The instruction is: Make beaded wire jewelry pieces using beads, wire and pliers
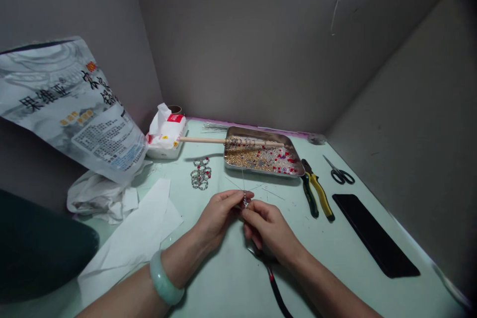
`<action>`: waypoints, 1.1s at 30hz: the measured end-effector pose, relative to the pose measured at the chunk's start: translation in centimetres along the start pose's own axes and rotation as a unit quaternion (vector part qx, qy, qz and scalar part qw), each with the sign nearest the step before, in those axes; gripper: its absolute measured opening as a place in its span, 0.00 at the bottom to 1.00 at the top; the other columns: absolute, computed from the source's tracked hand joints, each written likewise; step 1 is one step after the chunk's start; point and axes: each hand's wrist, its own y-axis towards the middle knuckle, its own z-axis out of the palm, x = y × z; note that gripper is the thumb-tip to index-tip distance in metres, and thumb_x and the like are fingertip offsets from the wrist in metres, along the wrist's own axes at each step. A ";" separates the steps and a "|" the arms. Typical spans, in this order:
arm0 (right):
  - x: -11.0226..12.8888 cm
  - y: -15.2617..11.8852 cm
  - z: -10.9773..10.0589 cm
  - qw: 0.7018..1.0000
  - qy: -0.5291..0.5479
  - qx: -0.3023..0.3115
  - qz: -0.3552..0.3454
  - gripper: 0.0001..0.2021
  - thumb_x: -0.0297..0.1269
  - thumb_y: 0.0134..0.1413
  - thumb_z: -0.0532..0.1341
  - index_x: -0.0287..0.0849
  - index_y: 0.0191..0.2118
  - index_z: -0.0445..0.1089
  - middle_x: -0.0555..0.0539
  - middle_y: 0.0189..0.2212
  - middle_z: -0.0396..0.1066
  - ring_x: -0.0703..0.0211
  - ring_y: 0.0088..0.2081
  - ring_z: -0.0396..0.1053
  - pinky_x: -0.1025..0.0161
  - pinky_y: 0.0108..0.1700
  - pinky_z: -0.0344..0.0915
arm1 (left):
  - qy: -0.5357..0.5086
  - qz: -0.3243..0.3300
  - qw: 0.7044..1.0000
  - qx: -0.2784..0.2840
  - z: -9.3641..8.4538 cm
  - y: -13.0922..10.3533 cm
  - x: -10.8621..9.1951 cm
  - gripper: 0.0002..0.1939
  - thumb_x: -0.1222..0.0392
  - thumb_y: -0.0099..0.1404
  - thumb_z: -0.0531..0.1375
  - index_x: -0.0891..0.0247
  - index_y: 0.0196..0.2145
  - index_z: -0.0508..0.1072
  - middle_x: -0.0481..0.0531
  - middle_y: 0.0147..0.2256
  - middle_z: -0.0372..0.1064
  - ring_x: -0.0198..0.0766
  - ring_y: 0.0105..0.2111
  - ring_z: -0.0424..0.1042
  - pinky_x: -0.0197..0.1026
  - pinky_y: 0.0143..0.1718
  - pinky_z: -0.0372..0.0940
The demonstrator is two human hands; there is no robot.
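Note:
My left hand [218,218] and my right hand [274,231] meet over the near middle of the table. Between their fingertips is a small beaded wire piece [245,200], both hands pinching it. A thin wire end stands up from it towards the tray. Beneath my right hand lies a pair of pliers with a red and black handle [276,288], its head partly hidden. Several beaded wire rings [201,175] lie ahead to the left. Straight ahead, a metal tray [261,174] holds gold, clear and red beads. Loose wire bits [274,193] lie in front of it.
A wooden stick [203,140] rests across the tray towards a tissue pack [167,134]. Yellow-green pliers [323,198], scissors [341,176] and a flat black object [374,236] lie right. White paper [137,238] and a large printed bag [74,104] are left. Grey walls enclose the table.

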 end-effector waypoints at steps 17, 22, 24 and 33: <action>-1.1 -0.1 -0.3 1.000 -0.004 -0.003 -0.028 0.18 0.49 0.59 0.54 0.40 0.28 0.65 0.56 0.15 0.57 0.70 0.16 0.51 0.70 0.18 0.47 | 0.087 0.002 0.995 -0.055 -0.1 0.3 -0.4 0.17 0.50 0.56 0.63 0.71 0.28 0.75 0.48 0.20 0.63 0.28 0.19 0.60 0.34 0.23 0.55; -1.9 -0.1 -0.5 0.992 0.091 0.067 -0.047 0.18 0.49 0.60 0.52 0.40 0.27 0.63 0.56 0.14 0.58 0.71 0.14 0.50 0.70 0.17 0.46 | 0.002 -0.035 0.999 0.022 -0.2 0.2 -0.6 0.14 0.53 0.57 0.63 0.70 0.25 0.75 0.47 0.18 0.60 0.28 0.19 0.58 0.34 0.22 0.54; -2.1 0.1 -0.5 0.987 0.130 0.077 -0.048 0.18 0.49 0.60 0.52 0.41 0.26 0.61 0.56 0.14 0.58 0.71 0.13 0.49 0.70 0.16 0.45 | -0.030 -0.055 0.997 0.036 -0.2 0.2 -0.6 0.14 0.53 0.57 0.63 0.70 0.25 0.74 0.47 0.18 0.61 0.28 0.18 0.58 0.34 0.22 0.54; -1.8 0.1 -1.0 0.982 0.154 0.092 -0.060 0.19 0.50 0.60 0.53 0.40 0.25 0.60 0.54 0.16 0.62 0.72 0.13 0.52 0.70 0.17 0.47 | 0.015 -0.031 0.997 0.067 -0.2 -0.3 -1.1 0.16 0.56 0.53 0.67 0.68 0.38 0.77 0.52 0.25 0.70 0.32 0.24 0.66 0.37 0.30 0.59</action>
